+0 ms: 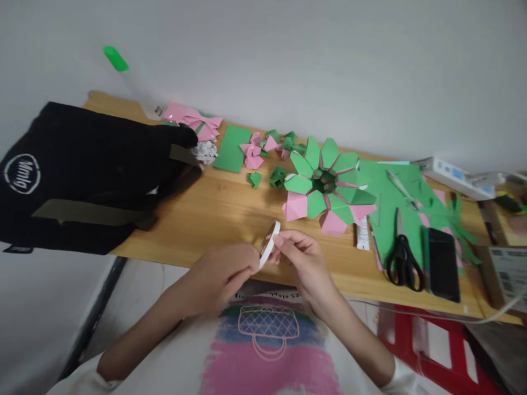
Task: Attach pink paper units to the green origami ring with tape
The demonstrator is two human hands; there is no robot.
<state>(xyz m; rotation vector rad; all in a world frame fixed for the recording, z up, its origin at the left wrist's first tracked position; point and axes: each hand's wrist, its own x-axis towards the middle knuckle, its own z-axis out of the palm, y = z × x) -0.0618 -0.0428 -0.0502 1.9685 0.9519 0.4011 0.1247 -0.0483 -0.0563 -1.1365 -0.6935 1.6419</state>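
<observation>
A narrow roll of white tape (270,245) is held on edge between my two hands, just above the table's front edge. My left hand (230,269) is closed on the roll's near side, thumb and curled fingers together. At the far side, my right hand (302,255) pinches the roll's edge with thumb and fingertips; whether a loose tape end is between them I cannot tell. Beyond the hands stands a flower-like folded paper piece (325,184) with green and pink petals around a dark hollow centre.
Small folded pink and green pieces (255,151) lie at the back beside a green sheet (233,148). To the left is a black bag (90,175). Black-handled scissors (403,263), a phone (442,263) and a green cutting sheet (381,208) are on the right, near a white box (453,175).
</observation>
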